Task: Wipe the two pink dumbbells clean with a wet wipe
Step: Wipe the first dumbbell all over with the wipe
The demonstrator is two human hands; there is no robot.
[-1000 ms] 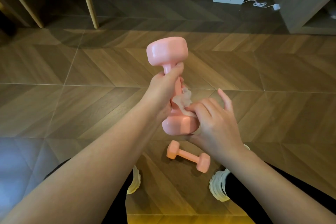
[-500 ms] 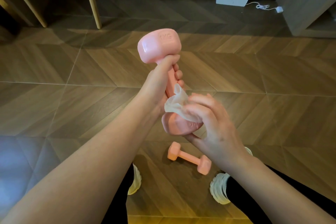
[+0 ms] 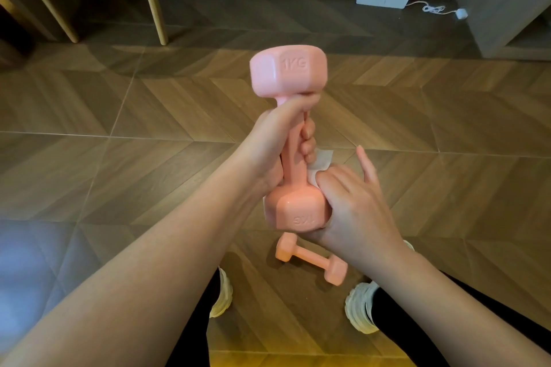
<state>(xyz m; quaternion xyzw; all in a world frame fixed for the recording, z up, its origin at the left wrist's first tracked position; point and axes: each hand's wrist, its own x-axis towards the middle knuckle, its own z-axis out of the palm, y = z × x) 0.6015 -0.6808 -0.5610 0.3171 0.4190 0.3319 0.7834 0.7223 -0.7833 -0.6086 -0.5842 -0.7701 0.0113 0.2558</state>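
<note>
Head view caught the left hand [image 3: 268, 143] gripping the raised dumbbell [image 3: 293, 140] while the right hand [image 3: 354, 202] pressed the wet wipe [image 3: 320, 159] around its lower head, the floor dumbbell [image 3: 311, 259] probably next.

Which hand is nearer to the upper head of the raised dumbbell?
The left. The left hand grips the dumbbell by its handle, just under the upper head. The right hand is down at the lower head, holding the wet wipe against it.
</note>
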